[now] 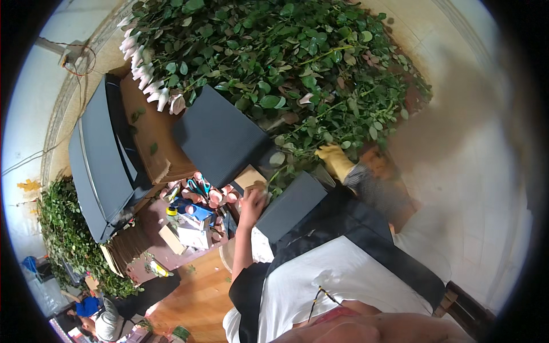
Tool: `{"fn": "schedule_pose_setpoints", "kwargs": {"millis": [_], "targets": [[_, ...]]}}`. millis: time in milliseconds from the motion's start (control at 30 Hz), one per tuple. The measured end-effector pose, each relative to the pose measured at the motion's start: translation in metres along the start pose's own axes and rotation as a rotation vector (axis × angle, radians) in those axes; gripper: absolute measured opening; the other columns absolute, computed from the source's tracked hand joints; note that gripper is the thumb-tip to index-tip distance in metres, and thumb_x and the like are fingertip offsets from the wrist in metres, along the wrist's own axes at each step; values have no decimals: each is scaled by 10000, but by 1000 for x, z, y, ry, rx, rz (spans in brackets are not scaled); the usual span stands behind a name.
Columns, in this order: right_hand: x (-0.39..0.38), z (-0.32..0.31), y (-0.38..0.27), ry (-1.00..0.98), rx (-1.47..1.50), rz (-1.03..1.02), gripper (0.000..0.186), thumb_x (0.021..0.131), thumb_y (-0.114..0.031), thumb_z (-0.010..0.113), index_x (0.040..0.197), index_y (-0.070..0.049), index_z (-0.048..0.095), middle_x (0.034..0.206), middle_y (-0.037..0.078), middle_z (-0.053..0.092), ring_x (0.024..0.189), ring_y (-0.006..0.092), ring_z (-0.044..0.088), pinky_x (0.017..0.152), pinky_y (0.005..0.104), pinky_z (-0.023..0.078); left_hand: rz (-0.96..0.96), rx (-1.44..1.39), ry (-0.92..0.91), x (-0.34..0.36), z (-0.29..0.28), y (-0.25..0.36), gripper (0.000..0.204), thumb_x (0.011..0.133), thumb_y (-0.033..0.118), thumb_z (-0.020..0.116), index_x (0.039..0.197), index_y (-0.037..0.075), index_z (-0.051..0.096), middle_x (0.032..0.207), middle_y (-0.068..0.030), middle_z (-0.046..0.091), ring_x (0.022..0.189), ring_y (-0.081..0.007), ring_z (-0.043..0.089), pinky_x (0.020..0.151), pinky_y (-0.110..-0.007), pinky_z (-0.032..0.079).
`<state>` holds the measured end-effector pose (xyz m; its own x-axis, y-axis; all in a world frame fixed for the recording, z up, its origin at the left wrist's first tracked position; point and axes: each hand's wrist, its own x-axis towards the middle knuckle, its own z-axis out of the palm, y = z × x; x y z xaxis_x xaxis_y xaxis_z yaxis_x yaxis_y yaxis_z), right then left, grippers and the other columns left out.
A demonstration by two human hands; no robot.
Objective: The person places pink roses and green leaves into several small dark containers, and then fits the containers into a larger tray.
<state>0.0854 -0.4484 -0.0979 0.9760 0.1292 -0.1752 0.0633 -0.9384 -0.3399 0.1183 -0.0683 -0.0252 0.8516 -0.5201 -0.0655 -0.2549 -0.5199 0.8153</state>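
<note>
Two hands working at the edge of a large heap of leafy green rose stems (286, 63).
The heap covers the table ahead, with pale pink paper-wrapped flower heads (143, 74) along its left rim and dark corrugated sheets (220, 137) lying before it. Blue-handled scissors (199, 186) rest among pink clutter beside a brown cardboard box (154, 137). The bare left hand (253, 203) presses on a dark sheet (291, 206), grip loosely curled; the yellow-gloved right hand (336, 161) reaches into the stems, fingers closed among them, though what they clamp cannot be told.
</note>
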Motion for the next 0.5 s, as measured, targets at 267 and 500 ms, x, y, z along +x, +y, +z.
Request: {"fn": "schedule_pose_setpoints", "kwargs": {"millis": [267, 500], "targets": [[41, -193, -42, -54, 471, -137, 347, 941, -189, 599, 1281, -117, 599, 1153, 141, 688, 1021, 324, 659, 900, 422, 523, 109, 200, 105, 12, -2, -11, 286, 804, 56, 720, 1064, 22, 606, 1135, -185, 541, 1025, -381, 568, 863, -430, 494], [115, -185, -58, 165, 410, -300, 373, 925, -156, 619, 1292, -94, 588, 1183, 154, 671, 1027, 335, 654, 894, 414, 527, 64, 262, 263, -10, 9, -12, 368, 791, 107, 745, 1141, 93, 633, 1096, -192, 552, 996, -387, 586, 827, -445, 516]]}}
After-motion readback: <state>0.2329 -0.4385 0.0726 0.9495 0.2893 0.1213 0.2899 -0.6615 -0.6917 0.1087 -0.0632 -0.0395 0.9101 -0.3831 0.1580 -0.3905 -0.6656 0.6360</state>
